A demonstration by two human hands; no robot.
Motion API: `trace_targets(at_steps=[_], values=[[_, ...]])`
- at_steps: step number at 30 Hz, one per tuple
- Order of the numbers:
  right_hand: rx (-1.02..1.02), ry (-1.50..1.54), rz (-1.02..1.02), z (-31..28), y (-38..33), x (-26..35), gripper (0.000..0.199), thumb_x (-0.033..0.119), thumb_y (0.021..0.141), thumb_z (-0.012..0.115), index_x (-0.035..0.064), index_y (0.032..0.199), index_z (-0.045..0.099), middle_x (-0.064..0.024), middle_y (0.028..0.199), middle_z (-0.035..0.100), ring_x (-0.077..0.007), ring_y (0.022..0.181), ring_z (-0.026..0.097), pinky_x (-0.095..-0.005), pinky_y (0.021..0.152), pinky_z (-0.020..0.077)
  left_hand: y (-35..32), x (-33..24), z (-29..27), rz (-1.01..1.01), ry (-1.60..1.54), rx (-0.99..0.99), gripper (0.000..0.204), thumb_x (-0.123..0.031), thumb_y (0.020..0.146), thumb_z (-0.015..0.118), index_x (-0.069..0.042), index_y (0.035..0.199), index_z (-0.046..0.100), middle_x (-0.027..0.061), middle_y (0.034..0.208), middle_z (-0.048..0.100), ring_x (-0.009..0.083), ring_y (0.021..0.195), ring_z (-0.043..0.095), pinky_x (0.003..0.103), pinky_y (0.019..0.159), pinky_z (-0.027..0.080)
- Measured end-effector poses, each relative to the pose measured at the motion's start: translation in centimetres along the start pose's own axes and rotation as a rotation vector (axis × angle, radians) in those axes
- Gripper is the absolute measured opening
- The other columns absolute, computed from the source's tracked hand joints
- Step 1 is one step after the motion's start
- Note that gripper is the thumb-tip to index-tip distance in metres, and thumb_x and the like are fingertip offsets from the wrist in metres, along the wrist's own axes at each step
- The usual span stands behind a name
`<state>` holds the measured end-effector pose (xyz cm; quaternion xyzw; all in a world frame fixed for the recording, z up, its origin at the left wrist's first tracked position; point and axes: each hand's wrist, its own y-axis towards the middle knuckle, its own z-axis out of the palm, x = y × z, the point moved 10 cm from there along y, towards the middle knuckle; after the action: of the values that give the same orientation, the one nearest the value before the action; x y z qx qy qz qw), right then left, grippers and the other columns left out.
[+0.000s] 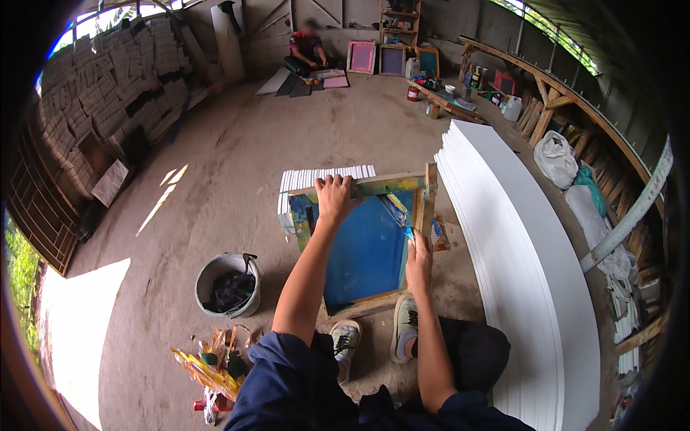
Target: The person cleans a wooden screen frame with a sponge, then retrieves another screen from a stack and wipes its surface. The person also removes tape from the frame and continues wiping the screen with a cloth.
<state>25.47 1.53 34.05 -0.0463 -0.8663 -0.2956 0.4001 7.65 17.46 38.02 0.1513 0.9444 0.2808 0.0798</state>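
Note:
A wooden screen-printing frame [381, 185] with blue mesh [366, 251] stands tilted on the floor just before my feet. My left hand [335, 197] is closed over its upper bar, toward the left corner. At the frame's right side, my right hand [419, 260] pinches the lower end of a crumpled, blue-stained strip [397, 210]. It looks like tape and runs up to the inner top right corner of the frame. Behind the frame sits a stack of white sheets [316, 177], partly hidden.
A grey bucket [203, 279] with dark cloth stands left, near crumpled yellow-brown tape [208, 366]. Long white boards [528, 287] are stacked close on my right. Farther off, a person [307, 49] sits by coloured frames [361, 56]. A wooden bench [550, 79] lines the right wall.

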Motion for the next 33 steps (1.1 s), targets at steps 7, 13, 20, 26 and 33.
trace_targets(at_steps=[7,13,20,26,33], values=[[-0.051,0.795,0.166,0.9,3.2,-1.0,0.033,0.014,0.093,0.041,0.0049,0.123,0.052,-0.0043,0.104,0.057,-0.0137,0.086,0.052,-0.0258,0.076,0.0421,-0.1,0.0,-0.1,0.022,0.025,-0.014,0.057,-0.047,0.063,0.076,-0.014,0.106,0.059,0.0049,0.094,0.058,0.0228,0.096,0.051,0.045,0.09,0.03],[0.101,1.049,0.407,5.1,5.8,-3.8,0.036,0.039,0.09,0.05,0.0064,0.102,0.06,0.0017,0.072,0.049,-0.0069,0.064,0.045,-0.0213,0.057,0.0394,-0.1,-0.3,-0.4,0.036,0.013,-0.052,0.053,-0.042,0.062,0.078,-0.013,0.102,0.059,0.0047,0.092,0.058,0.0225,0.094,0.052,0.044,0.088,0.031],[0.563,-0.096,0.189,10.8,10.0,-2.3,0.047,0.042,0.087,0.055,-0.0035,0.096,0.061,-0.0211,0.084,0.065,-0.0336,0.082,0.064,-0.0427,0.07,0.0483,-0.4,0.9,0.3,-0.015,0.105,-0.015,0.053,-0.036,0.062,0.078,-0.016,0.108,0.059,0.0031,0.095,0.059,0.0207,0.096,0.053,0.044,0.087,0.032],[0.237,-0.287,-0.019,9.7,10.1,-0.6,0.032,0.025,0.092,0.048,-0.0025,0.093,0.063,-0.0244,0.075,0.063,-0.0422,0.077,0.062,-0.0487,0.068,0.0498,0.0,0.2,0.5,0.005,0.137,-0.075,0.041,-0.027,0.066,0.074,-0.015,0.101,0.057,0.0034,0.09,0.057,0.0209,0.093,0.053,0.042,0.084,0.033],[0.347,-0.255,-0.054,9.7,2.9,4.0,0.027,0.023,0.093,0.046,0.0016,0.088,0.06,-0.0236,0.065,0.061,-0.042,0.068,0.062,-0.0475,0.059,0.0503,0.2,0.6,0.3,0.062,0.091,-0.151,0.022,-0.009,0.075,0.058,-0.013,0.097,0.054,0.005,0.085,0.054,0.0225,0.089,0.053,0.041,0.083,0.034]])
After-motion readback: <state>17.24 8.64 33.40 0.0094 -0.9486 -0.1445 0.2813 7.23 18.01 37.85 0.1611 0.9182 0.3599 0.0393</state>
